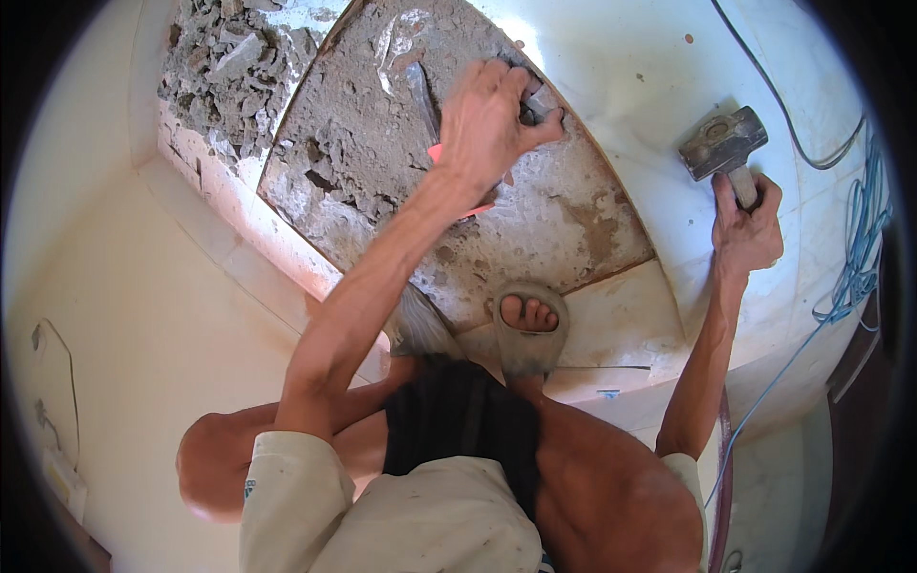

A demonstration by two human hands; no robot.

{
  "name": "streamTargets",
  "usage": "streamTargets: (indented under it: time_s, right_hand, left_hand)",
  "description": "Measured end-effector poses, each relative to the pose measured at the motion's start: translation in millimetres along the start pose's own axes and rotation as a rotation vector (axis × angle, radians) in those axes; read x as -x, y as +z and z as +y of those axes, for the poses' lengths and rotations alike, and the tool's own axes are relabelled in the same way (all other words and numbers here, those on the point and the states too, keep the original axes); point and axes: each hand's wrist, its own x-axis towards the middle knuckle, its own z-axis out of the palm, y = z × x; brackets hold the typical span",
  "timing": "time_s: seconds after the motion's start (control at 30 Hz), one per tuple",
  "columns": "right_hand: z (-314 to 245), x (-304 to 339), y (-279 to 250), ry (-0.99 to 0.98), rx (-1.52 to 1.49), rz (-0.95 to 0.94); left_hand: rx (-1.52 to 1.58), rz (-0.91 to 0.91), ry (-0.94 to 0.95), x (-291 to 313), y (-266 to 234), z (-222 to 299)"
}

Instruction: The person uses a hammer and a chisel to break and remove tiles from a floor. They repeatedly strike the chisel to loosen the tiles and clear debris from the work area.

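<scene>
My left hand (485,119) reaches over the chipped-out floor patch (544,234), its thumb and fingers closed around a grey chunk of rubble (541,99) by the patch's right edge. Under that wrist lies a tool with a long dark metal blade (421,95) and orange-red parts; my arm hides its middle, so its kind is unclear. Out to the right, my right hand (748,229) grips the short wooden handle of a club hammer (723,143). The hammer's worn steel head is over the white tiles; whether it rests on them is hard to tell.
Broken rubble (234,81) is heaped at the upper left, beside loose grey mortar (353,134). A dark cable (778,91) curves across the tiles. Coiled blue cord (860,248) lies at the far right. My sandalled foot (530,320) stands at the patch's near edge.
</scene>
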Motion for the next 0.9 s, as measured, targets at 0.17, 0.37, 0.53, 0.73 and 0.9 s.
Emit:
streamTargets:
  time_s: [0.17,0.37,0.53,0.73,0.9]
  right_hand:
    - [-1.8,-2.5,2.0,-0.011,0.019,0.015]
    - [1.5,-2.2,1.3,-0.001,0.023,0.005]
    - [3.3,-1.8,4.4,-0.008,0.031,0.036]
    - [1.9,1.4,6.6,0.011,-0.021,0.051]
    - [0.2,-1.4,9.1,0.003,0.031,0.036]
  left_hand:
    - [0.082,0.022,-0.003,2.5,2.7,-5.8]
    - [0.058,-0.001,-0.143,8.3,0.6,11.0]
    - [0.162,-0.073,-0.166,7.7,-9.2,4.2]
    - [0.247,-0.16,-0.124,17.0,-23.1,-22.7]
    - [0.014,-0.016,-0.797,81.5,-69.4,-4.8]
